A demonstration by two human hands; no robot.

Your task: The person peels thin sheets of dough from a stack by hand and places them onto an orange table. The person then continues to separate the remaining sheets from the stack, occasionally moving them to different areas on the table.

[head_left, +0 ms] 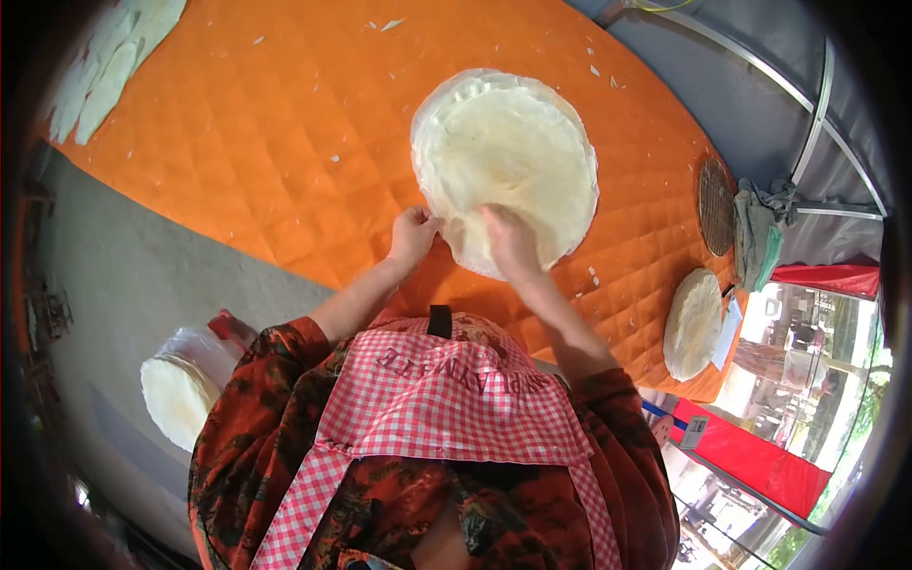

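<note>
So we've got the stack of thin round wrappers (508, 157) lying flat on the orange quilted table (266, 142), our left hand (413, 236) pinching its near edge with fingers closed on it, and our right hand (511, 242) pressed flat and open on top. Off to the right there's a smaller wrapper pile (693, 323), a round wire rack (715, 204) and a grey cloth (755, 233). More wrappers sit far left (104, 71), and a bagged stack (180, 394) sits by our left elbow.
</note>
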